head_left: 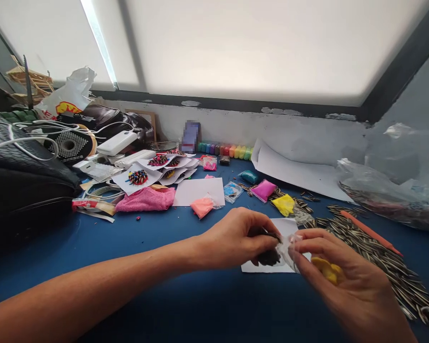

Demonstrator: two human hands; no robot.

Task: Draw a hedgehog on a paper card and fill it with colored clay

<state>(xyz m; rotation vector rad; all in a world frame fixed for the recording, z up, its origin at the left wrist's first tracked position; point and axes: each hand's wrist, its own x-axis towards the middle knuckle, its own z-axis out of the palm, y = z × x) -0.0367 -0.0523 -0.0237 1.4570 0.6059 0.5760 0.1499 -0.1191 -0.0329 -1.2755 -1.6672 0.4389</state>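
Observation:
My left hand (241, 240) is closed around a small packet of black, clay-like material (270, 257). Its clear plastic end (288, 248) points to the right, where my right hand (338, 267) pinches it between thumb and fingers. A yellow clay-like piece (327, 270) shows at the right palm; whether it is held there or lies beneath, I cannot tell. Under both hands is a white sheet of paper (252, 267). Just beyond lie yellow (284, 205), magenta (263, 190) and coral (202, 207) packets.
Striped sunflower seeds (372, 252) spread over the right side, with an orange stick (370, 232) on them. Behind is a clear plastic bag (396, 186). At left are a pink cloth (145, 199), decorated paper cards (137, 178), a white power bank (117, 143) and a black bag (25, 190).

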